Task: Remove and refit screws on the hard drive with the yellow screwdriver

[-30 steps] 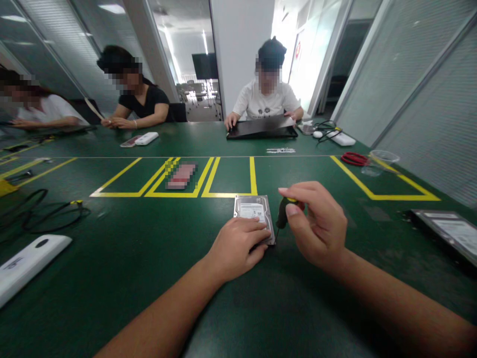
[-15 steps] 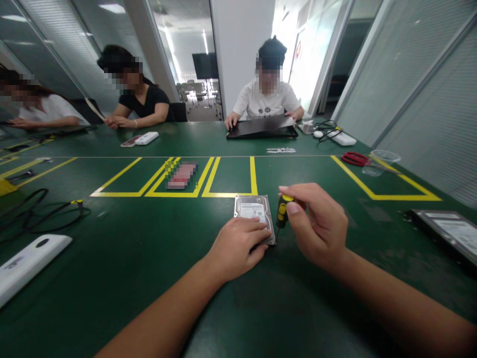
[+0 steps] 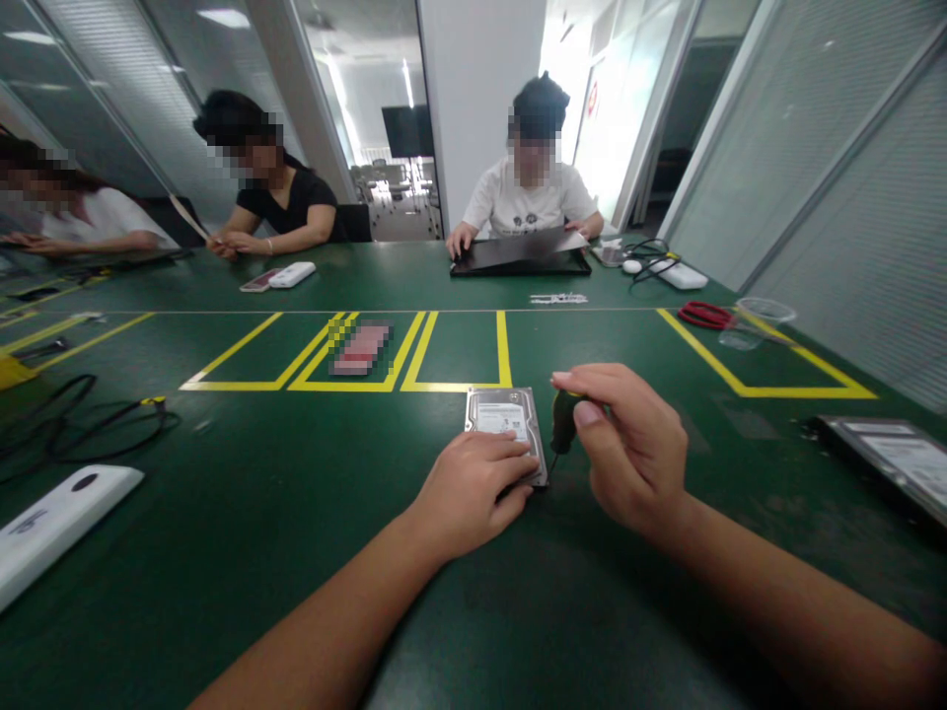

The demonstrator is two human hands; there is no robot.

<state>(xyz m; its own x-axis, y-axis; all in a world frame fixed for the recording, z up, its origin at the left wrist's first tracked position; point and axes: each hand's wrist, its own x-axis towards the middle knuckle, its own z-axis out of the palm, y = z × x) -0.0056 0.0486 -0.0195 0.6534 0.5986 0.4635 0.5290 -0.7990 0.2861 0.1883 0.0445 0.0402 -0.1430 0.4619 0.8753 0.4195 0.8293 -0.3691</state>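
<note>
A silver hard drive [image 3: 503, 406] with a white label lies flat on the green table. My left hand [image 3: 479, 483] rests over its near part, fingers across the top and thumb along the near edge, gripping it. In my right hand [image 3: 637, 449] is a small dark screwdriver [image 3: 565, 422] with bits of yellow on its handle, pinched between thumb and fingers. It stands nearly upright, slightly tilted, its tip at the near right corner of the drive. Whether the tip sits in a screw is too small to tell.
A larger hard drive [image 3: 892, 463] lies at the right. White power bank [image 3: 63, 523] and black cable [image 3: 70, 434] are on the left. Yellow tape [image 3: 455, 387] marks boxes beyond the drive, one holding a pink blurred object [image 3: 361, 349]. Across the table a person [image 3: 529, 197] handles a black panel [image 3: 518, 254].
The screwdriver has turned in my right fingers: yellow patches on its handle have rotated mostly out of sight. My left hand and the hard drive stay put.
</note>
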